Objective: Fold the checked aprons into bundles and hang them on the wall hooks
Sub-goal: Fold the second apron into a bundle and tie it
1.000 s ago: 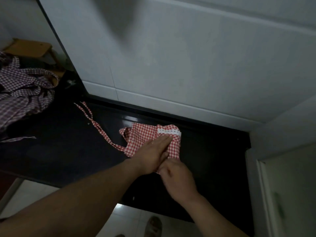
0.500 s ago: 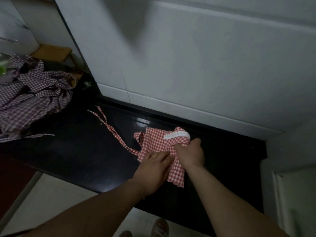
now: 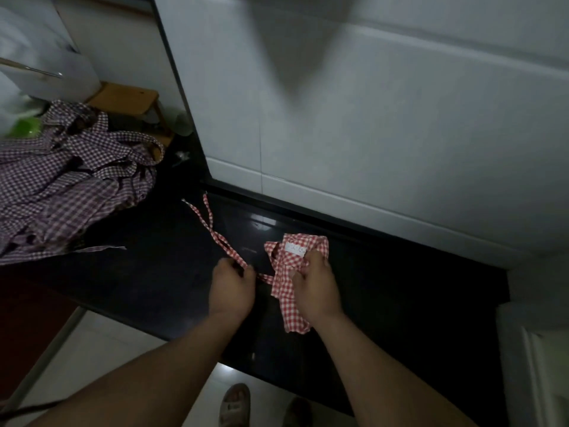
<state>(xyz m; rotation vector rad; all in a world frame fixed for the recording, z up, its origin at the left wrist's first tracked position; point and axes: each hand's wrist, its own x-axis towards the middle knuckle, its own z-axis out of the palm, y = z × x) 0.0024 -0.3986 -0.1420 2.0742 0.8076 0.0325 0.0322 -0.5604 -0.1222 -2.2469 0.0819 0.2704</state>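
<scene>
gripping the crumpled red-checked apron bundle [image 3: 292, 266] in curled right hand [image 3: 317, 288] fingers, left hand [image 3: 231, 288] pinching its thin ties [image 3: 215, 232] above the glossy black table [image 3: 154, 272].

Tabletop [image 3: 415, 303]: black, glossy, with pale glints of reflected light; runs along the foot of the wall.
Wall [image 3: 400, 134]: large white tiles, a soft shadow across the upper part.
Stool [image 3: 126, 101]: light wood, standing past the far left end of the tabletop.
Green object [image 3: 26, 127]: bright, blurred, at the left edge; kind cannot be told.
Metal bar [image 3: 30, 70]: thin, upper left.
Floor [image 3: 101, 359]: pale tiles.
Sandal [image 3: 235, 405]: on the floor, bottom edge.
Cabinet door [image 3: 542, 365]: white, panelled, far right.
</scene>
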